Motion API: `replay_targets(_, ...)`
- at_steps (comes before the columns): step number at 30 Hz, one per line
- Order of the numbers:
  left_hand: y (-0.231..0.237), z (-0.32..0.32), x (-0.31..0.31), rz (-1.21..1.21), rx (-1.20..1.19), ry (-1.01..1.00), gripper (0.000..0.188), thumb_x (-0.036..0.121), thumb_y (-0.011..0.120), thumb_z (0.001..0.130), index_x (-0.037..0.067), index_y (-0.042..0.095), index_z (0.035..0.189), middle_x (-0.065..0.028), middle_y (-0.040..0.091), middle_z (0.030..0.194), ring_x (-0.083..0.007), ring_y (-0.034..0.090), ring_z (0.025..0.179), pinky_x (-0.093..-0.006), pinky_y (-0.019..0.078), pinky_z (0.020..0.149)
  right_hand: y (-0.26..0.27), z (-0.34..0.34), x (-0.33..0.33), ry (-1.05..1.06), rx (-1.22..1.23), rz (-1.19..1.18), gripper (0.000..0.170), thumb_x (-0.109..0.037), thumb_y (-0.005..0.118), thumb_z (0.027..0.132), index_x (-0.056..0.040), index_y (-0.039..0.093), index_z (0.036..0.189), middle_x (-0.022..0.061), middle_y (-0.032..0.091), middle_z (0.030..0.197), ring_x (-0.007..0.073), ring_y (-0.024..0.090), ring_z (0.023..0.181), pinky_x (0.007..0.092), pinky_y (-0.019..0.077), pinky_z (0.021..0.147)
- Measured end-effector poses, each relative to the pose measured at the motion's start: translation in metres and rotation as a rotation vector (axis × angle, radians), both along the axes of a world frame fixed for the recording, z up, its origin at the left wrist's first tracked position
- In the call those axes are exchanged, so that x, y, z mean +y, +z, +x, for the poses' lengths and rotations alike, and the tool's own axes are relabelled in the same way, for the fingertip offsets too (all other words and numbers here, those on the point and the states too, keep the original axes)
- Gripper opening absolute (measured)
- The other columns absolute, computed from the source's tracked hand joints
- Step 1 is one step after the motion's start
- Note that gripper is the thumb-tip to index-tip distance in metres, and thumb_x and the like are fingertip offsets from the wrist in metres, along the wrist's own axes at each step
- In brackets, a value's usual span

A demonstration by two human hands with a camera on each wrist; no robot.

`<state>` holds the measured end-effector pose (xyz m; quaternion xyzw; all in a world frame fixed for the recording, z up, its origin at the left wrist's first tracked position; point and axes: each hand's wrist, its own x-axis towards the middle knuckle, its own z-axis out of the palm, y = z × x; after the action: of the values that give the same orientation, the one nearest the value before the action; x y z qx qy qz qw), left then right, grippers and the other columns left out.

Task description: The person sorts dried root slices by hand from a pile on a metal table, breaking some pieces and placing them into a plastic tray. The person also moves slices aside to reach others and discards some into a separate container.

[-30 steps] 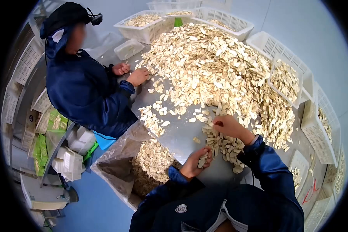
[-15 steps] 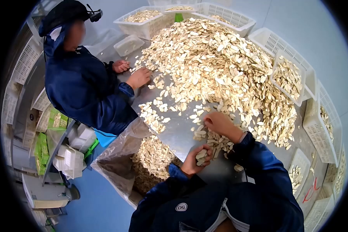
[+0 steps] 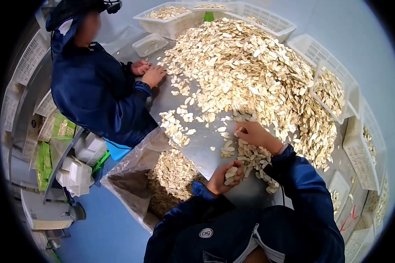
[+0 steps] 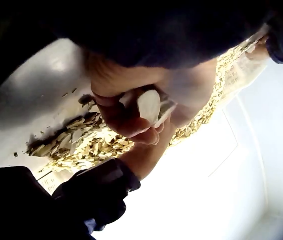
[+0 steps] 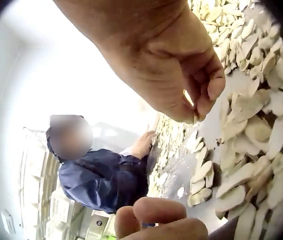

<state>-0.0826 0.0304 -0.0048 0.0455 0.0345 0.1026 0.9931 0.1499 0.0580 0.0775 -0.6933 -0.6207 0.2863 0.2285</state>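
Observation:
Pale, dried root-like slices lie in a big heap (image 3: 250,70) on the metal table. My left hand (image 3: 226,177) is curled round several slices (image 4: 149,105) near the table's front edge, palm side up, their flat faces showing. Ahead of it and to the right, my right hand (image 3: 256,135) pinches a small pale slice (image 5: 195,118) between thumb and fingertips, mostly hidden by the fingers. Beneath the right hand and wrist lies a smaller pile of slices (image 3: 252,158), with a short row of slices (image 3: 227,149) just left of it.
An open lined sack (image 3: 123,175) of slices stands below the table's left edge. White baskets (image 3: 362,144) of slices ring the back and right. Another person (image 3: 96,87) works at the left side. Red-handled scissors (image 3: 349,219) lie at the right.
My right hand moved left toward the short row, then slightly back right and up, and now pinches a slice. The left hand keeps its slices. The other person's hands have come closer together.

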Motion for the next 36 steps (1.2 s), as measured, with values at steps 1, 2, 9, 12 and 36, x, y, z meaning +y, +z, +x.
replay_targets(1,0.0,0.0,0.0,-0.001,-0.013,-0.017,0.031,0.033,0.051,0.101,0.009,0.058,0.119,-0.0043,0.05,0.091,-0.014,0.047,0.075,-0.0225,0.0385,0.054,0.005,0.001,-0.005,-0.004,-0.003,-0.015,0.022,-0.017,0.062,0.089,-0.0085,0.07,0.108,0.0146,0.07,0.085,0.0283,0.068,0.079,0.0361,0.0538,0.069)
replay_targets(2,0.0,0.0,0.0,-0.002,-0.006,-0.022,0.03,0.033,0.051,0.101,0.009,0.058,0.118,-0.0042,0.05,0.09,-0.0138,0.046,0.075,-0.0225,0.0383,0.054,0.01,0.003,-0.009,-0.008,-0.006,-0.03,0.024,-0.017,0.062,0.089,-0.008,0.07,0.11,0.015,0.071,0.088,0.0271,0.069,0.08,0.0348,0.0539,0.07)
replay_targets(9,0.005,0.0,0.0,0.046,0.027,-0.036,0.025,0.033,0.053,0.101,0.009,0.056,0.108,-0.0032,0.048,0.086,-0.0119,0.045,0.07,-0.0222,0.0358,0.053,0.011,-0.011,-0.02,0.051,0.098,0.081,0.023,-0.015,0.065,0.085,-0.0053,0.068,0.106,0.013,0.069,0.093,0.0278,0.067,0.079,0.0372,0.0534,0.071)
replay_targets(12,0.005,-0.001,0.0,0.058,0.038,-0.046,0.025,0.032,0.052,0.101,0.008,0.055,0.108,-0.0027,0.047,0.084,-0.0111,0.044,0.068,-0.022,0.0348,0.052,0.001,-0.03,-0.023,0.184,-0.164,0.091,0.019,-0.019,0.065,0.085,-0.0051,0.067,0.098,0.014,0.068,0.092,0.0327,0.066,0.08,0.0424,0.0528,0.072)
replay_targets(36,0.013,-0.002,0.001,0.059,0.11,-0.108,0.028,0.03,0.052,0.103,0.003,0.052,0.112,-0.0034,0.048,0.085,-0.0086,0.043,0.064,-0.0186,0.0347,0.048,0.014,0.008,-0.049,-0.042,0.096,0.177,0.017,-0.017,0.062,0.091,-0.0041,0.068,0.1,0.0111,0.067,0.075,0.025,0.065,0.069,0.0366,0.0509,0.064)
